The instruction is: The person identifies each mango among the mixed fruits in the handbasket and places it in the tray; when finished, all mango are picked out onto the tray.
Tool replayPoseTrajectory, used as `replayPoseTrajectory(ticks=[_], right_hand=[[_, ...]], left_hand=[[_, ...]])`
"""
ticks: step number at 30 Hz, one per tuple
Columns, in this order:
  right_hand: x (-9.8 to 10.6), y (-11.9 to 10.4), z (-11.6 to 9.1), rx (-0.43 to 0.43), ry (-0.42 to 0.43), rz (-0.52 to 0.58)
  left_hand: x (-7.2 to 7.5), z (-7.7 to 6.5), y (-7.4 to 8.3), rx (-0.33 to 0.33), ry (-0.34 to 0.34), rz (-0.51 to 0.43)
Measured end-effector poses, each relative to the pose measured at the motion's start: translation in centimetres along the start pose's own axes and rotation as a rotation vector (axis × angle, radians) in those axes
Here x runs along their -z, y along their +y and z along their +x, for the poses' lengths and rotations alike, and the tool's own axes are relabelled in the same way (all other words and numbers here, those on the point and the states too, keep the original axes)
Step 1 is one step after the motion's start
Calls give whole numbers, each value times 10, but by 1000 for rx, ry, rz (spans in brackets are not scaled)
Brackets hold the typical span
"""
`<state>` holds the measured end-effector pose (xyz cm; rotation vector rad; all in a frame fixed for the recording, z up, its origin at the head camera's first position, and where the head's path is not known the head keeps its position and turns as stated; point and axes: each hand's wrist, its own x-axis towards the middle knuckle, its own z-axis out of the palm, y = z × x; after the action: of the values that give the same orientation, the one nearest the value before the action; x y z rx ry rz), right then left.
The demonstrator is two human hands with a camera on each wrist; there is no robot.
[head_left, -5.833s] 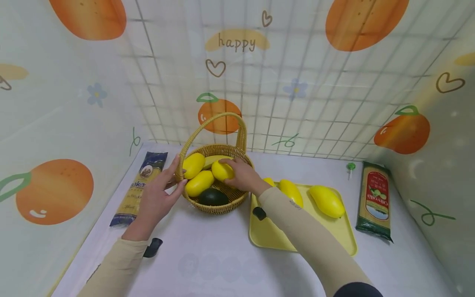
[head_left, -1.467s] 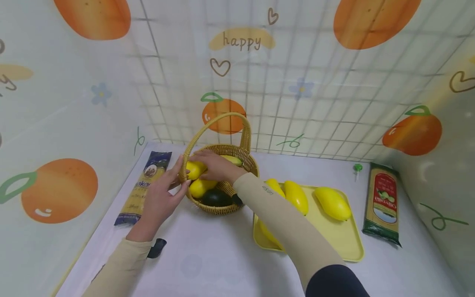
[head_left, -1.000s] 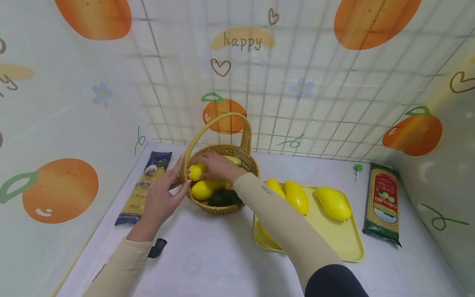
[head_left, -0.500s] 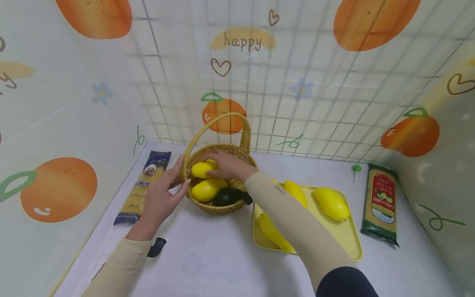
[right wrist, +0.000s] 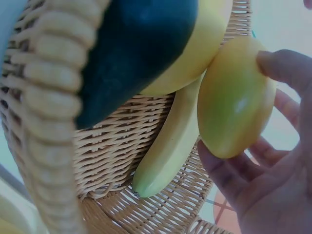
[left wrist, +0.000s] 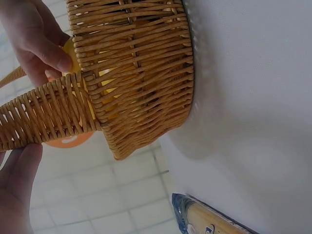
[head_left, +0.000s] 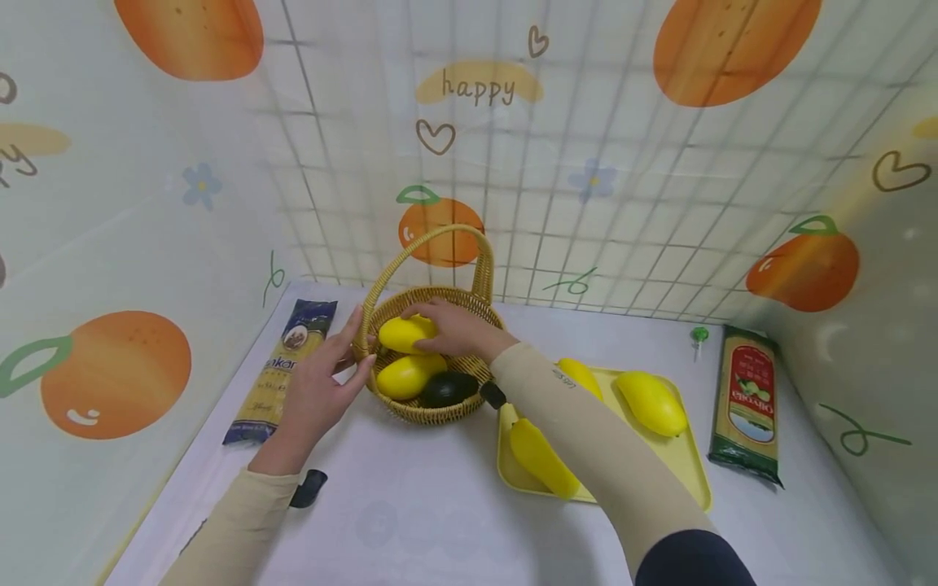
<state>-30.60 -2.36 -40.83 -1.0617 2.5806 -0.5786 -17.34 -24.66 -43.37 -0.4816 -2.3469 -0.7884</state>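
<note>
A round wicker basket (head_left: 432, 416) with a tall handle (head_left: 414, 248) stands at the back of the table. My left hand (head_left: 317, 395) grips the base of that handle at the left rim, thumb on the near side. Inside the basket, my right hand (head_left: 458, 330) holds a yellow mango (head_left: 403, 334), and its greenish blush shows in the right wrist view. Just in front of it lie another yellow mango (head_left: 410, 377) and a dark green avocado (head_left: 449, 389). A banana (right wrist: 170, 146) rests on the basket's far side, mostly hidden from the head view.
To the right, a yellow tray (head_left: 652, 464) carries several mangoes, one (head_left: 542, 458) at its front left; my forearm covers part of it. A spaghetti pack (head_left: 282, 374) lies left, a green lollipop (head_left: 699, 334) and a green-and-red food pack (head_left: 747, 407) far right.
Since the oldest frame, one mango has left the basket and one lies at the tray's front left. Recently my right hand shifted the held mango slightly right; my left hand stayed.
</note>
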Motion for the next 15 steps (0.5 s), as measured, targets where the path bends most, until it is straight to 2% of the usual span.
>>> replayPoseTrajectory(ticks=[7, 15], right_hand=[[-6, 2, 1, -24, 37, -20], [-11, -6, -10, -72, 129, -23]], left_hand=[[0, 0, -1, -1, 1, -2], [-1, -1, -1, -2, 6, -5]])
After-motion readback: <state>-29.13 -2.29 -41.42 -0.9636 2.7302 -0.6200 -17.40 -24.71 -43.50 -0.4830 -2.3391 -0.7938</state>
